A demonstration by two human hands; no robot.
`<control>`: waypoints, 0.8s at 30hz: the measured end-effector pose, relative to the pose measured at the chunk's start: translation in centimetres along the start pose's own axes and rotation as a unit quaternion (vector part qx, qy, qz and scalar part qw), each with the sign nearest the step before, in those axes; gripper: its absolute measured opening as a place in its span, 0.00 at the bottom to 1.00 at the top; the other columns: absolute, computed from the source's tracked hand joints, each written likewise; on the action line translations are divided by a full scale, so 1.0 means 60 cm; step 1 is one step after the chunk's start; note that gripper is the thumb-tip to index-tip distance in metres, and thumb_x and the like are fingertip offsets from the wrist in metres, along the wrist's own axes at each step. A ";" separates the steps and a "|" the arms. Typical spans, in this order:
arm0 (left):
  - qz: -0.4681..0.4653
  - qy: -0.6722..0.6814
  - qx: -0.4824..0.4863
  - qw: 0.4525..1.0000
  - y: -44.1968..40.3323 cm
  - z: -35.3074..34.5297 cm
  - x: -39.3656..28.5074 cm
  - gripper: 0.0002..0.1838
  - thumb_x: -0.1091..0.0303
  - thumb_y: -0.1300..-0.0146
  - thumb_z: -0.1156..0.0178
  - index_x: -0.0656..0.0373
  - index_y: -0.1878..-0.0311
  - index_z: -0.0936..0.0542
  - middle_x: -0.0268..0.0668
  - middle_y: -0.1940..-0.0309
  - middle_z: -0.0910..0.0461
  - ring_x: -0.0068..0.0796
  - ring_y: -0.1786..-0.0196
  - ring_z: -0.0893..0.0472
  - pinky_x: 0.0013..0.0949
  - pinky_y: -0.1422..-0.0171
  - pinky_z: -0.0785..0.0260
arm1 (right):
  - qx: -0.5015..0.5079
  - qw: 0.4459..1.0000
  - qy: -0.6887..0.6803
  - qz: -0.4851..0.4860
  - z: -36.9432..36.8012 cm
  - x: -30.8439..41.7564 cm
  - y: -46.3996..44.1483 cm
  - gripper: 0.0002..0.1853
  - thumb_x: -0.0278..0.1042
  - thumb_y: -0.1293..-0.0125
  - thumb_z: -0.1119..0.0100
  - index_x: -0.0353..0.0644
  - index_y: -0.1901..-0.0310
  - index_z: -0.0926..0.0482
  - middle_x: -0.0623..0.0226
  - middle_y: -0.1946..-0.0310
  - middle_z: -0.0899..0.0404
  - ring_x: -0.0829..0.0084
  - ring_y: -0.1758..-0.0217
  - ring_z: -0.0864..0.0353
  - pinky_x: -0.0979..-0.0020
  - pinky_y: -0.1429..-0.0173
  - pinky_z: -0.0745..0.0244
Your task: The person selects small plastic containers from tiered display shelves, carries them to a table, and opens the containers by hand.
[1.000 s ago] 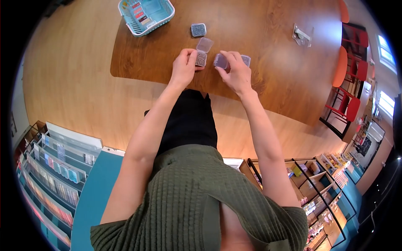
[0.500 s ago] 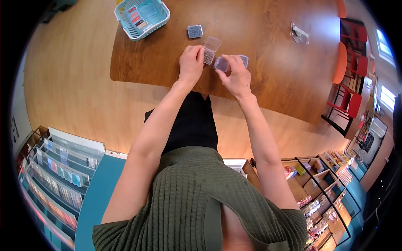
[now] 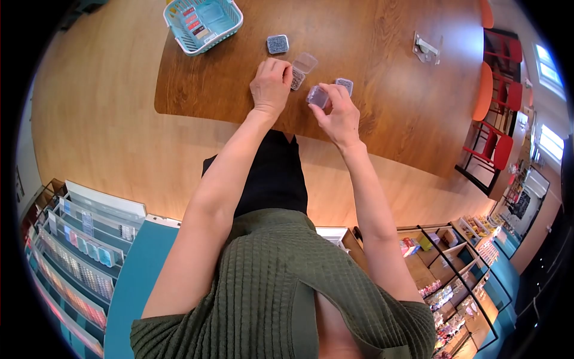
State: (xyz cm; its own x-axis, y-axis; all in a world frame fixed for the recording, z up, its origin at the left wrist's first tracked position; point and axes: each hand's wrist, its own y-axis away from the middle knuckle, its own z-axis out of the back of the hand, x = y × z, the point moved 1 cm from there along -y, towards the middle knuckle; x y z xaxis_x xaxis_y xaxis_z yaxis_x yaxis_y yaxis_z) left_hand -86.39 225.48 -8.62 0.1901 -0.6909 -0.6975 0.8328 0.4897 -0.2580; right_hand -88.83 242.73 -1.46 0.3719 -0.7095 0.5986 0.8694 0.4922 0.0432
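My left hand (image 3: 271,90) has its fingers curled and pressed together at the left edge of a small clear plastic box (image 3: 297,80). This box is open, its hinged lid (image 3: 305,62) tipped back, with small greyish bits inside. The fingertips hide that edge, so whatever they pinch cannot be made out. In my right hand (image 3: 341,116), between thumb and fingers, is another small clear box (image 3: 317,97), tilted. Just behind those fingers lies a third small box (image 3: 344,85) with greyish contents. A box with dark contents (image 3: 277,43) sits farther back on the table.
A light blue basket (image 3: 222,40) holding small labelled packs stands at the wooden table's (image 3: 382,90) back left. A metal fitting (image 3: 426,48) lies to the right. Red chairs (image 3: 501,146) line the right side; display racks (image 3: 84,251) stand behind me.
My left hand has shifted slightly left, and its fingers cover a little less of the open box's lid. The box in my right hand has turned, uncovering more of the third box behind.
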 end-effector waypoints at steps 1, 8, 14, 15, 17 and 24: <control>0.007 -0.007 0.003 1.000 0.001 0.001 0.002 0.03 0.67 0.38 0.36 0.52 0.63 0.18 0.33 0.63 0.21 0.38 0.56 0.20 0.41 0.56 0.25 | 0.001 1.000 -0.002 -0.001 0.002 0.002 0.000 0.25 0.31 0.48 0.26 0.46 0.47 0.21 0.68 0.55 0.22 0.69 0.65 0.18 0.68 0.59 0.21; 0.126 0.110 0.056 0.984 0.008 0.057 -0.040 0.09 0.62 0.31 0.37 0.55 0.53 0.15 0.31 0.65 0.20 0.24 0.65 0.19 0.30 0.62 0.25 | -0.019 0.987 -0.155 0.029 0.008 0.009 -0.002 0.27 0.24 0.47 0.28 0.43 0.43 0.21 0.64 0.47 0.20 0.66 0.54 0.16 0.69 0.50 0.20; 0.410 0.559 0.267 0.670 0.051 0.064 -0.059 0.18 0.56 0.23 0.47 0.58 0.40 0.22 0.31 0.54 0.17 0.18 0.58 0.19 0.24 0.55 0.25 | -0.021 0.981 -0.174 0.083 0.002 0.038 0.002 0.26 0.22 0.43 0.32 0.42 0.40 0.22 0.57 0.42 0.21 0.62 0.44 0.18 0.69 0.42 0.22; 0.424 0.579 0.253 0.649 0.054 0.066 -0.062 0.19 0.56 0.23 0.47 0.58 0.39 0.22 0.31 0.54 0.17 0.18 0.57 0.19 0.24 0.53 0.25 | -0.021 0.977 -0.209 0.049 0.002 0.043 0.004 0.25 0.22 0.42 0.32 0.42 0.40 0.21 0.57 0.43 0.21 0.64 0.44 0.18 0.69 0.42 0.22; 0.425 0.604 0.256 0.624 0.060 0.066 -0.064 0.20 0.56 0.24 0.46 0.58 0.38 0.23 0.31 0.51 0.19 0.20 0.51 0.20 0.27 0.46 0.27 | -0.019 0.961 -0.277 -0.022 -0.002 0.047 0.010 0.24 0.22 0.40 0.34 0.42 0.40 0.21 0.58 0.44 0.20 0.67 0.44 0.18 0.69 0.41 0.22; 0.422 0.623 0.204 0.626 0.094 0.051 -0.070 0.19 0.63 0.26 0.41 0.61 0.37 0.23 0.31 0.51 0.18 0.18 0.55 0.20 0.23 0.52 0.26 | 0.016 0.936 -0.327 -0.132 -0.016 0.031 0.031 0.20 0.23 0.36 0.37 0.37 0.41 0.20 0.53 0.46 0.17 0.66 0.45 0.15 0.70 0.42 0.21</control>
State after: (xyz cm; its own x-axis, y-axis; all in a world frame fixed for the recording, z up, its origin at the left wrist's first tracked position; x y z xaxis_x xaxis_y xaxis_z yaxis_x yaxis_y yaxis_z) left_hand -80.89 229.56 -5.11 0.3109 0.7979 -0.5164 0.8208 0.0486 0.5691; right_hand -86.22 241.86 -1.05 -0.1414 -0.3537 0.9246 0.8889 0.3657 0.2758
